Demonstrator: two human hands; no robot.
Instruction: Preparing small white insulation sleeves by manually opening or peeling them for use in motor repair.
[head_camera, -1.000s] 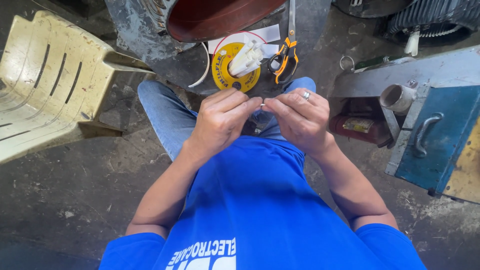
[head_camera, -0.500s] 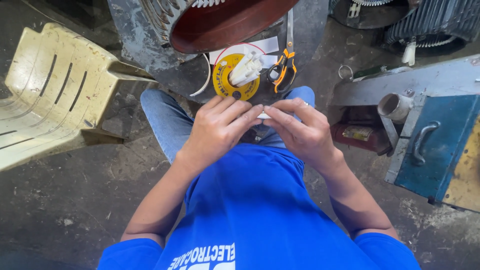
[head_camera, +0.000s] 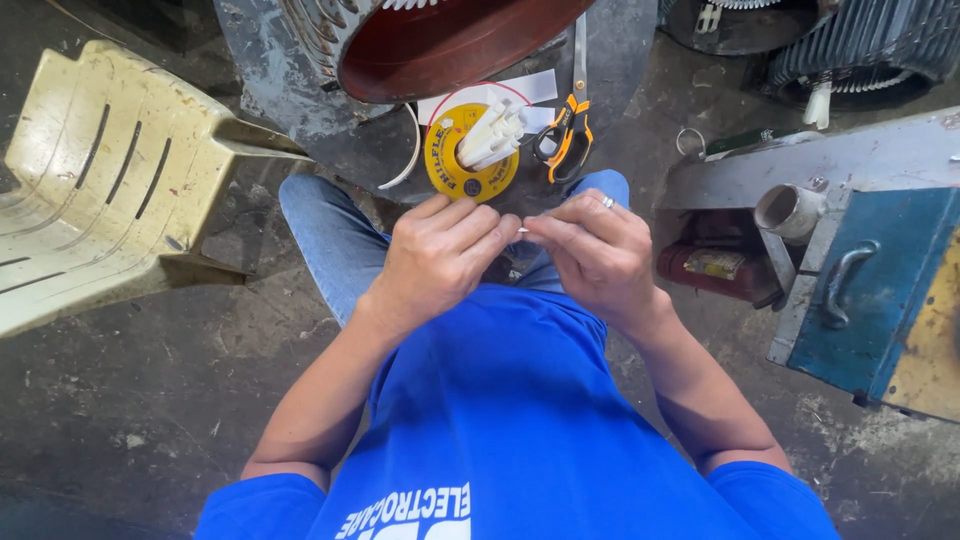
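Round yellow spool label (head_camera: 470, 160) (red-rimmed) lies beyond the hands.

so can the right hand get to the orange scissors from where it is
Probably yes: the scissors lie in the open just ahead of the right hand, nothing between, though both hands pinch a small white piece.

Left hand (head_camera: 440, 255) and right hand (head_camera: 598, 250) pinch a small white piece (head_camera: 522, 230) above the yellow spool (head_camera: 470, 160).
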